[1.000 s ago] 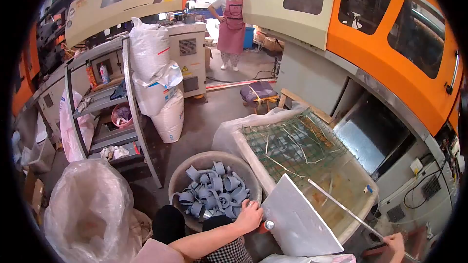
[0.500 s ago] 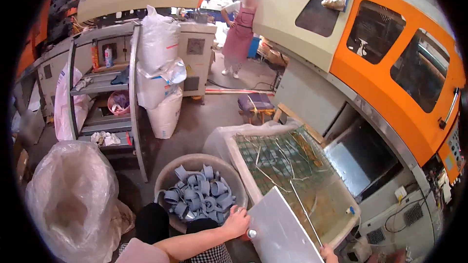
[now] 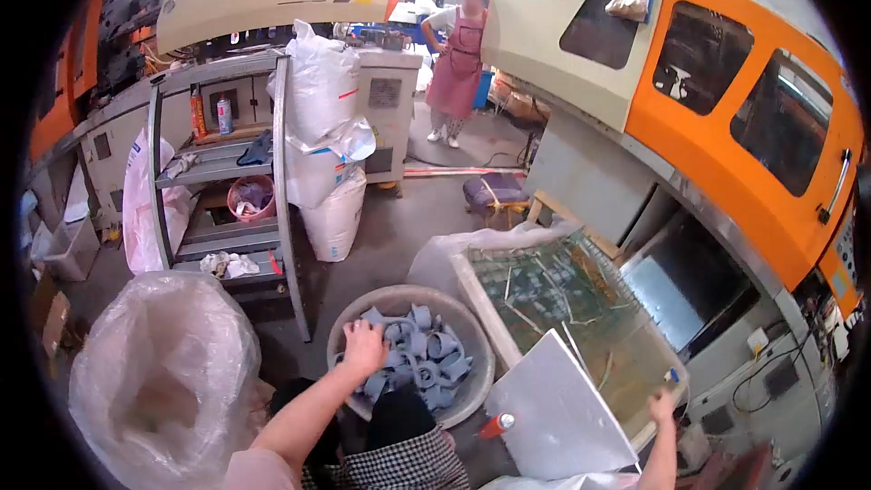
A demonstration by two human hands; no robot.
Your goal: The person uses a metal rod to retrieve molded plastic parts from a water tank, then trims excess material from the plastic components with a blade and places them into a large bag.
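My left hand is over the left part of a round basin, its fingers apart and touching the pile of grey plastic pipe fittings. Whether a fitting is under the fingertips is hidden. At the right, my right hand is by the near right rim of a water-filled tub, just below a small blue-and-white piece. Its fingers look curled, and what they hold, if anything, does not show. Between the hands, a flat white board leans at the tub's side.
A red can stands beside the board. An open clear plastic bag is at my left, before a metal step rack and stacked white sacks. An orange machine borders the right. A person in a red apron stands farther back.
My left hand has left the board's edge and moved left onto the fittings. My right hand has risen up and right beside the tub. The view has shifted slightly.
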